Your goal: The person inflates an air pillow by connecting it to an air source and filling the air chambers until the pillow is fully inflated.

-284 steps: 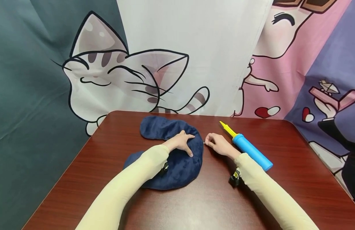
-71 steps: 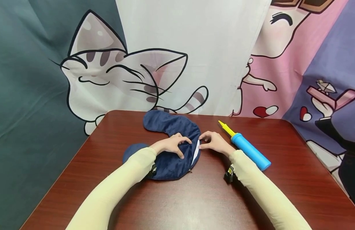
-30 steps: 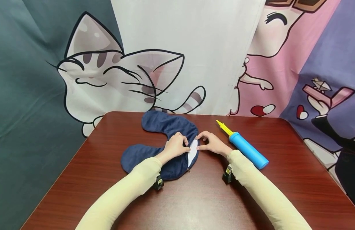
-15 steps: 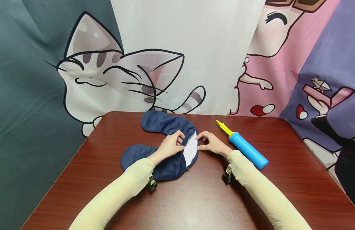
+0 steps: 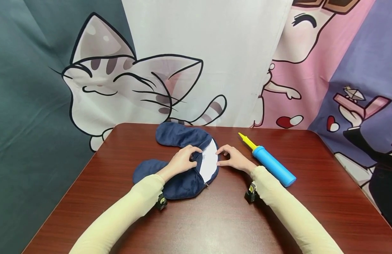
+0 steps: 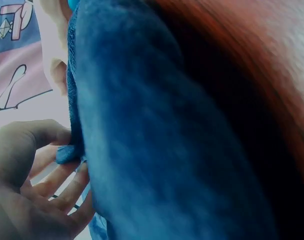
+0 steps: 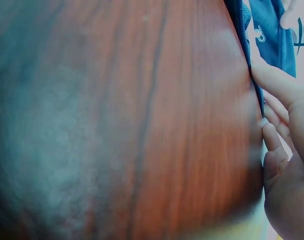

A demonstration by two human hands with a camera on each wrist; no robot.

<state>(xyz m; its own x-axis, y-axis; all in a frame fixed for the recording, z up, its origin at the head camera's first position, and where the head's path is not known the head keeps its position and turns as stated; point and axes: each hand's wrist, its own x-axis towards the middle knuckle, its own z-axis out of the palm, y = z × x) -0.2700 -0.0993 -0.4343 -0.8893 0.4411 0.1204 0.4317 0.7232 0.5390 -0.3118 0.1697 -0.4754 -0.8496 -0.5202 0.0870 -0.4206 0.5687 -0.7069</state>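
Note:
A navy plush U-shaped neck pillow [image 5: 173,135] lies on the table, its curved end to the right. Along that curve its zipper gapes, baring a white lining [image 5: 209,162]; the zipper pull [image 5: 206,184] sits at the near end of the gap. My left hand [image 5: 180,161] pinches the gap's left edge between thumb and fingers and holds it folded back. My right hand [image 5: 236,159] pinches the zippered right edge. In the right wrist view a small clear ring-like piece [image 7: 260,34] shows beside the opening.
To the right of my right hand lies a hand pump with a blue barrel [image 5: 273,165] and a yellow nozzle [image 5: 248,141]. The reddish-brown table [image 5: 221,222] ends at the back against a printed cartoon curtain [image 5: 240,63].
My left hand took hold of the opening's left edge and drew it leftward, so the white gap widened. Earlier the zipper was closed; my right hand has stayed at the right edge lately.

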